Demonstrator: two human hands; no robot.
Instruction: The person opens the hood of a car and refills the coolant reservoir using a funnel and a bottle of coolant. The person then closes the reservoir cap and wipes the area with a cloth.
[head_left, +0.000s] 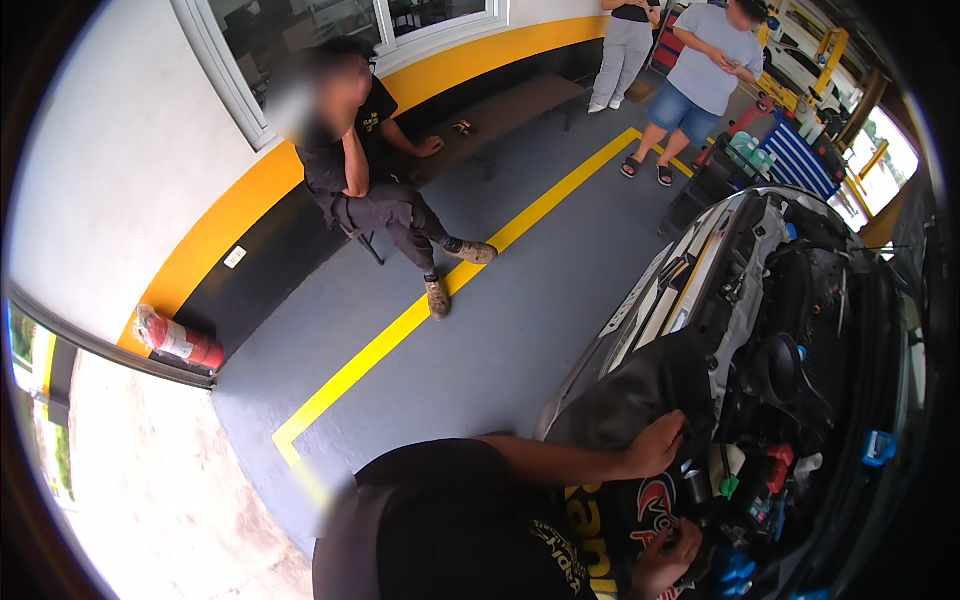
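My left hand [657, 447] is at the front edge of the open engine bay [800, 410], its fingers curled closed beside a black cover [640, 390] draped over the car's front. What it grips, if anything, is too small to make out. Lower down, my right hand [670, 560] hovers over a printed black cover [625, 520] with its fingers bent together; their tips are dim and blurred. To the right of my hands sit a whitish reservoir with a green cap [729, 487] and a red battery terminal cover [776, 467]. A wide round black funnel-like piece [780, 365] stands deeper in the bay.
Blue items [735, 570] lie near my right hand, and another blue piece [879, 448] is at the far side. A seated person [355, 150] rests on a bench [500, 120]; two people stand behind. A tool cart [745, 160] and fire extinguisher [180, 340] are around.
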